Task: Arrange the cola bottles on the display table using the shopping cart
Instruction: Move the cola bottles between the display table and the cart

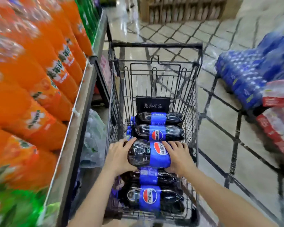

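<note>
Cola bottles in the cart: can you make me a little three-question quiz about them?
1. True or false: both hands hold one dark plastic cola bottle with a blue label.
2. How many cola bottles show in the black wire shopping cart?
3. What is on the display shelf to the left? A orange soda bottles B bread C apples

Key: 1 true: left hand, right hand. 2 five. 3 A.

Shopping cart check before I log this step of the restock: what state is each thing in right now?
Shopping cart: loaded, parked beside the display table.
Held cola bottle: on its side, capped, gripped at both ends above the others.
Other cola bottles: lying sideways in the cart, capped and full.
Left hand: curled round the bottle's neck end.
Right hand: gripping the label end.
Display table: stocked with orange soda bottles.
</note>
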The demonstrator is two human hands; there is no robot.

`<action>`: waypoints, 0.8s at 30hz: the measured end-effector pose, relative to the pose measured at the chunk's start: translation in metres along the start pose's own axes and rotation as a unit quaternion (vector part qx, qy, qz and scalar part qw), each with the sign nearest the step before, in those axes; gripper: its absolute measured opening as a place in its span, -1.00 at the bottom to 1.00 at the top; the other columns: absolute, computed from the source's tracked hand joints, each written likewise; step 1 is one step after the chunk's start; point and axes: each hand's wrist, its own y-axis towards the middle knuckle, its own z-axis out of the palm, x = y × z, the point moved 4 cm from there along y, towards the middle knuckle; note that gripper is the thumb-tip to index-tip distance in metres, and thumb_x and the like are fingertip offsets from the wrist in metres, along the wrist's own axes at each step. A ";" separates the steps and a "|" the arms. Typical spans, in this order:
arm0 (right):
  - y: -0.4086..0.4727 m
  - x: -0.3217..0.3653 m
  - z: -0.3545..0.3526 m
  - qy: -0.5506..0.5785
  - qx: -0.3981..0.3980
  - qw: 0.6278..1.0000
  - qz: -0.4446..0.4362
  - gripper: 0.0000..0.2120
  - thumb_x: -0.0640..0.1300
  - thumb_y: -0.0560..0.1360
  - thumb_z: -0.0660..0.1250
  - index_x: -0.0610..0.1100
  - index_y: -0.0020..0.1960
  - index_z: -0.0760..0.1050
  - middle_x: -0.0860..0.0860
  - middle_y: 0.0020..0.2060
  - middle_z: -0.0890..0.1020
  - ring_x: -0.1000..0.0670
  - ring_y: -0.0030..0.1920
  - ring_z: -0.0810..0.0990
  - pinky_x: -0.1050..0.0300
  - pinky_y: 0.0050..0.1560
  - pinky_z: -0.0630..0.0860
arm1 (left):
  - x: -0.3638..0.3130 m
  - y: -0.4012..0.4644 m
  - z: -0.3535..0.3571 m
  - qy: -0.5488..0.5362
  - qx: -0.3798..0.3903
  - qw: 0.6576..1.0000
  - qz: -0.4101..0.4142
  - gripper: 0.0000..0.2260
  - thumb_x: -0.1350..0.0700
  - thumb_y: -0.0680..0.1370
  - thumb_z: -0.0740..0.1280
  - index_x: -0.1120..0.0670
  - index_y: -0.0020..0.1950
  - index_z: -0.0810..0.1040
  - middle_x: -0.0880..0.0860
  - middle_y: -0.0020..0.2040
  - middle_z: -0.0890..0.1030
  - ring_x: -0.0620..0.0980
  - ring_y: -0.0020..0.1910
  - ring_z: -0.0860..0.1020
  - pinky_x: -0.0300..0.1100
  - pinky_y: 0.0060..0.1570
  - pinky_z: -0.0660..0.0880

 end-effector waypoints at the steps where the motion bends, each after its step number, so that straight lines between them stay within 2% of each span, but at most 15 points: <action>1: -0.013 0.004 -0.009 -0.001 -0.006 1.000 -0.004 0.03 0.28 0.09 0.43 -0.03 0.47 0.21 -0.05 0.30 0.44 -0.18 0.27 0.40 -0.20 0.23 0.33 | -0.007 -0.012 -0.011 0.010 -0.008 1.000 0.004 0.08 -0.34 0.07 0.51 -0.11 0.54 0.23 0.06 0.28 0.47 0.13 0.21 0.49 0.04 0.21 0.36; 7: -0.096 0.024 -0.048 -0.021 -0.046 0.999 -0.017 0.06 0.31 0.11 0.43 -0.02 0.50 0.15 -0.03 0.31 0.42 -0.16 0.28 0.38 -0.19 0.28 0.32 | -0.045 -0.092 -0.055 0.025 -0.061 0.998 0.023 0.05 -0.37 0.07 0.41 -0.10 0.53 0.25 0.04 0.26 0.49 0.13 0.22 0.49 0.02 0.18 0.38; 11: -0.151 0.034 -0.050 -0.014 -0.085 0.996 -0.029 0.06 0.33 0.01 0.41 -0.04 0.44 0.27 -0.03 0.18 0.52 -0.19 0.14 0.50 -0.18 0.13 0.43 | -0.064 -0.147 -0.062 0.024 -0.067 0.997 0.040 0.05 -0.37 0.10 0.45 -0.13 0.53 0.20 -0.01 0.26 0.46 0.10 0.23 0.46 0.08 0.19 0.36; 15: -0.197 0.044 -0.043 -0.008 -0.093 0.995 -0.039 0.04 0.33 -0.02 0.40 -0.04 0.40 0.31 -0.01 0.12 0.55 -0.15 0.05 0.53 -0.17 0.07 0.45 | -0.080 -0.195 -0.059 0.038 -0.062 0.996 0.042 0.04 -0.38 0.12 0.42 -0.13 0.54 0.20 -0.04 0.23 0.48 0.05 0.19 0.49 0.01 0.14 0.36; 18: -0.220 0.054 -0.034 -0.003 -0.068 0.996 -0.054 0.03 0.32 0.06 0.41 -0.03 0.45 0.25 0.00 0.21 0.49 -0.13 0.16 0.47 -0.17 0.18 0.39 | -0.083 -0.225 -0.050 0.041 -0.041 0.998 0.030 0.06 -0.42 0.12 0.39 -0.16 0.56 0.12 -0.06 0.28 0.45 0.03 0.22 0.46 -0.02 0.18 0.35; 21: -0.240 0.068 -0.023 0.003 -0.042 0.997 -0.065 0.02 0.36 0.13 0.39 0.02 0.48 0.14 0.04 0.27 0.43 -0.07 0.24 0.40 -0.12 0.25 0.34 | -0.082 -0.256 -0.046 0.040 -0.039 0.998 0.025 0.04 -0.41 0.14 0.39 -0.13 0.56 0.14 -0.06 0.26 0.46 0.01 0.23 0.46 -0.03 0.16 0.34; 24: -0.253 0.087 -0.011 0.019 -0.047 0.995 -0.082 0.00 0.37 0.13 0.38 0.03 0.47 0.19 0.05 0.26 0.44 -0.05 0.24 0.41 -0.09 0.26 0.34 | -0.074 -0.287 -0.042 0.038 -0.043 0.998 0.010 0.02 -0.43 0.14 0.34 -0.13 0.55 0.16 -0.06 0.24 0.46 0.01 0.22 0.48 -0.04 0.13 0.35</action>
